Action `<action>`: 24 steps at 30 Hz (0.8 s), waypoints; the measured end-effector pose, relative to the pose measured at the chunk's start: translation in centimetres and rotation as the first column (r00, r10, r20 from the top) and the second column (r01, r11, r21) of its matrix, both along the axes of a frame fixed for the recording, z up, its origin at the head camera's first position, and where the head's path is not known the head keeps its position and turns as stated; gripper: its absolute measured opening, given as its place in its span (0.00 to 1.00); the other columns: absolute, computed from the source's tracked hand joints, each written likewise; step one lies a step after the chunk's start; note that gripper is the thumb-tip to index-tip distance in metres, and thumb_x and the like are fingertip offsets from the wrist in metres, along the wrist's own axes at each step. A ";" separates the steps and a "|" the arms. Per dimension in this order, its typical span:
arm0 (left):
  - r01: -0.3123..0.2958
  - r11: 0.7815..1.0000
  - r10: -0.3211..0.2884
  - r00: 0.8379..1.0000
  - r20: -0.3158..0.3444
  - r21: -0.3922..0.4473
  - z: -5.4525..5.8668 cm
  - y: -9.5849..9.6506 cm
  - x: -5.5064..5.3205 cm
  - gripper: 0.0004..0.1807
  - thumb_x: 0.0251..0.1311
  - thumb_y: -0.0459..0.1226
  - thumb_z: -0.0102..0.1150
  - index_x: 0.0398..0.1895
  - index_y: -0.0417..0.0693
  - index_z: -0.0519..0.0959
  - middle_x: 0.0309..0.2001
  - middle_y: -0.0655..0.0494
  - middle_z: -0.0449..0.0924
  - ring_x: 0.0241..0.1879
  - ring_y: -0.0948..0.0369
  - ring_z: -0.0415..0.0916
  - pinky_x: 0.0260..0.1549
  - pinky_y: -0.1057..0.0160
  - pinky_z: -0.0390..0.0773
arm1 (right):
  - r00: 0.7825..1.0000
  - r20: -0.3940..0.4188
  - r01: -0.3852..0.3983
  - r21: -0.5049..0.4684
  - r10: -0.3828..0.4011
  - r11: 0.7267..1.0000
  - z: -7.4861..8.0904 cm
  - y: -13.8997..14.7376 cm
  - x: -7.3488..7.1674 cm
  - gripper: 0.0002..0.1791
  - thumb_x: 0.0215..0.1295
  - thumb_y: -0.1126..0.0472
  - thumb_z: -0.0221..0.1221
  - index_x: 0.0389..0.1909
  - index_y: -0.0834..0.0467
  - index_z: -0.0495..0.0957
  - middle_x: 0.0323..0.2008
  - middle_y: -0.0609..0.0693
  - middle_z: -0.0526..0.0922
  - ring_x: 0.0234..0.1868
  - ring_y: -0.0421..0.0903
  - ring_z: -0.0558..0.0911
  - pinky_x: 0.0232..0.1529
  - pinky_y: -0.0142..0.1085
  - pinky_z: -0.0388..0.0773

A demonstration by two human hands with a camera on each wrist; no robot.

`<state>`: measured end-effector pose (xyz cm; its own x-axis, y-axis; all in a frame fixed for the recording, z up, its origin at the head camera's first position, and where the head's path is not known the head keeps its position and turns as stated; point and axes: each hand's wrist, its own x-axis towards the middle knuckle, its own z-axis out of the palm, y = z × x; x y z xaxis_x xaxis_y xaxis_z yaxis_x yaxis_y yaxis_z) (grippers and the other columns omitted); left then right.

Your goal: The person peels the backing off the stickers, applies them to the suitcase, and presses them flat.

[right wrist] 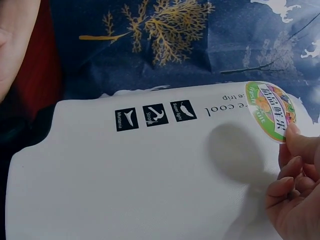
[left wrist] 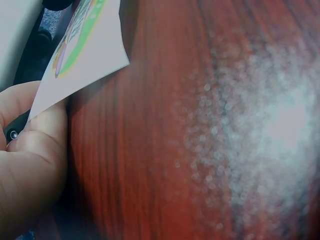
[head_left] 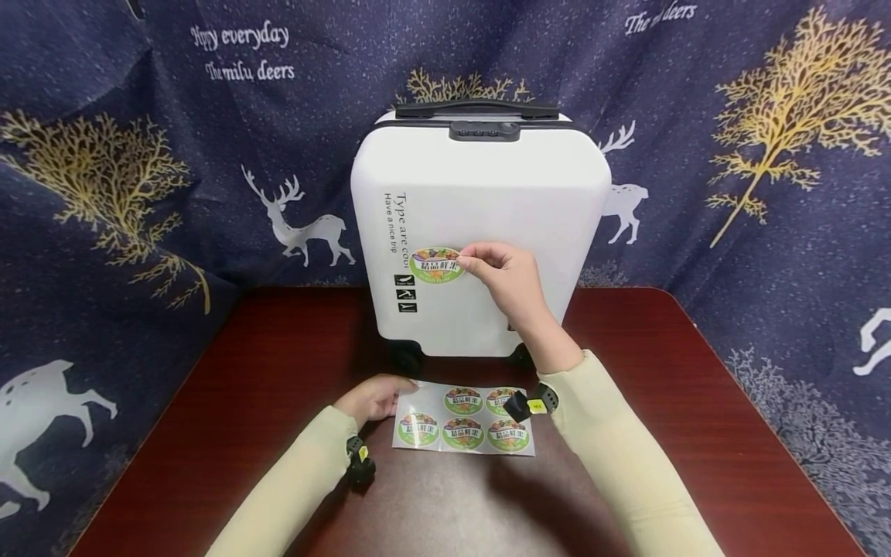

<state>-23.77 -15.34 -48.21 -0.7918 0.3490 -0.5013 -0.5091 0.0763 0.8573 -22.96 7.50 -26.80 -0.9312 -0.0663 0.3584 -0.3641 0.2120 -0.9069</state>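
Observation:
My right hand (head_left: 506,280) pinches an oval fruit sticker (head_left: 435,265) by its right edge, in front of the white suitcase (head_left: 480,213). In the right wrist view the sticker (right wrist: 270,111) overlaps the printed lettering and casts a round shadow on the suitcase shell. Low over the table, my left hand (head_left: 379,397) holds the sticker sheet (head_left: 425,398) at its upper left, between thumb and fingers. Several matching stickers (head_left: 462,433) are on that sheet, and its upper left spot is bare. The left wrist view shows a corner of the sheet (left wrist: 95,70) raised above the tabletop.
The suitcase stands upright at the back of the dark red table (head_left: 292,348), its handle (head_left: 476,110) on top. Behind it hangs a blue cloth (head_left: 313,139) with deer and trees. Each wrist wears a strapped camera, the right one (head_left: 518,405) overlapping the sheet in the head view.

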 end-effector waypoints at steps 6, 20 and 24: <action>-0.008 1.000 0.008 1.000 0.003 0.003 0.0 0.1 0.0 0.16 0.72 0.29 0.48 0.57 0.25 0.73 0.32 0.57 0.85 0.34 0.65 0.84 0.40 0.66 0.87 | 0.998 -0.020 0.058 -0.035 -0.059 0.998 0.3 -0.2 -0.3 0.12 0.67 0.60 0.67 0.41 0.67 0.87 0.48 0.62 0.88 0.45 0.38 0.80 0.46 0.31 0.75; -0.006 1.000 0.006 1.000 0.002 -0.007 0.1 0.2 0.2 0.15 0.72 0.29 0.48 0.56 0.26 0.73 0.34 0.56 0.86 0.35 0.64 0.85 0.41 0.65 0.87 | 0.991 -0.084 0.102 -0.056 -0.107 0.993 1.1 -0.6 -0.5 0.12 0.66 0.60 0.68 0.41 0.66 0.88 0.47 0.62 0.89 0.49 0.42 0.81 0.46 0.31 0.75; 0.000 1.000 0.000 1.000 -0.004 -0.016 0.2 0.1 0.2 0.17 0.72 0.29 0.47 0.58 0.25 0.72 0.35 0.55 0.85 0.35 0.64 0.84 0.41 0.65 0.87 | 0.989 -0.096 0.105 -0.046 -0.109 0.993 1.7 -1.0 -0.7 0.12 0.66 0.60 0.68 0.41 0.65 0.88 0.47 0.62 0.89 0.48 0.42 0.82 0.44 0.30 0.75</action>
<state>-23.59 -15.23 -47.98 -0.7938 0.3405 -0.5039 -0.5059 0.0902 0.8579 -23.70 6.54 -25.12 -0.8921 0.0488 0.4491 -0.4293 0.2183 -0.8764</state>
